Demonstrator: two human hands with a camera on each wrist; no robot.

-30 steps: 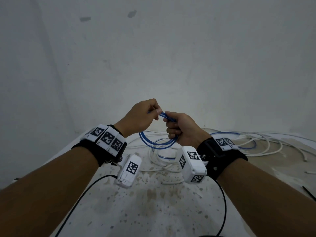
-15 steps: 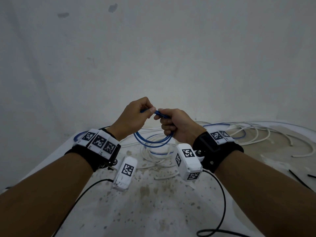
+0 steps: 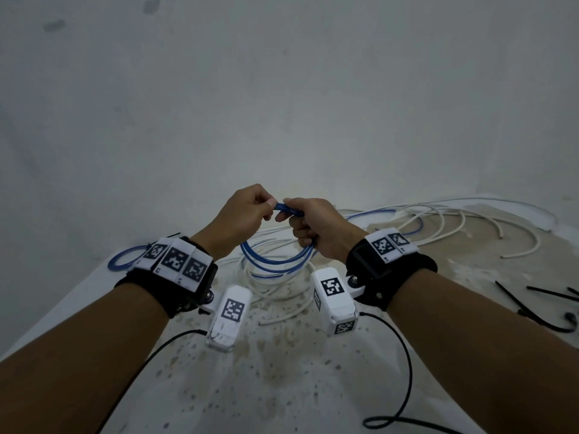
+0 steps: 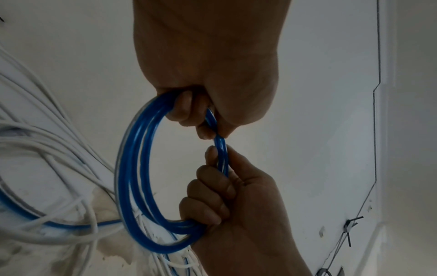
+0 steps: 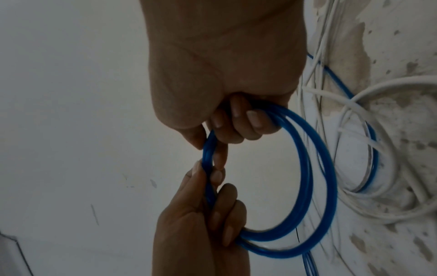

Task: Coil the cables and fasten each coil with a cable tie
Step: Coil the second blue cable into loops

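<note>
Cable coil [image 3: 275, 261] between both hands, above loose cables [image 3: 275, 286]; cable ties [image 3: 532, 305] right.

stained white table [image 3: 282, 386] | pale wall [image 3: 282, 89] behind, dark marks near top

A stained white table [image 3: 282, 386] carries tangled white cables [image 3: 454, 220], blue cable [image 3: 125, 261] and black cable ties [image 3: 532, 308].

1. The blue cable [image 4: 132, 168] has a smooth, glossy plastic jacket.
2. The white cables [image 3: 272, 289] look smooth and matt.
3. The worktop [image 3: 282, 386] is matt white, speckled with rough, chipped brown patches.
4. The wrist straps [image 3: 391, 277] are black cloth.
</note>
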